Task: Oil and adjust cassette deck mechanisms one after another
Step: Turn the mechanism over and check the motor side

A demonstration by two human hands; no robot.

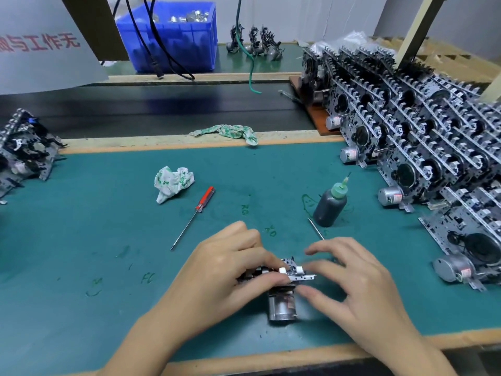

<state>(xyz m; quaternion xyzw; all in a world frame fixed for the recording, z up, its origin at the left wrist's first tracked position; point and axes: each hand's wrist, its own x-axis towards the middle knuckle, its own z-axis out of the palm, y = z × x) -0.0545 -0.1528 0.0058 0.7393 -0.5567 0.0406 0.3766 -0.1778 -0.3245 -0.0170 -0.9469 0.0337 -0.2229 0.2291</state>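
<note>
Cassette deck mechanism (282, 283): single unit, near front edge of green mat (108, 218), motor can toward the viewer. Held by left hand (230, 275), fingers curled over top plate and thumb beneath; touched on its right end by right hand (360, 291), fingertips and thumb closing on the metal bracket, other fingers relaxed and spread. Exact contact of right fingertips blurred, not certain. Oil bottle (330, 202): dark, green nozzle, upright, just beyond right hand, untouched. Red-handled screwdriver (193, 217): lying flat, left of centre, well apart from both hands. Thin metal probe (315, 228): beside bottle base. Crumpled cloth (173, 183): beyond screwdriver. Stacked mechanisms (420, 147): rows at right, presumably awaiting treatment. Further pile (24, 150) at left. Step in hand, as judged: checking or setting a moving part by touch. Advice: keep left grip firm on the frame, away from belt and pulleys; move lever gently; oil sparingly at pivots only; wipe excess with cloth.
</note>
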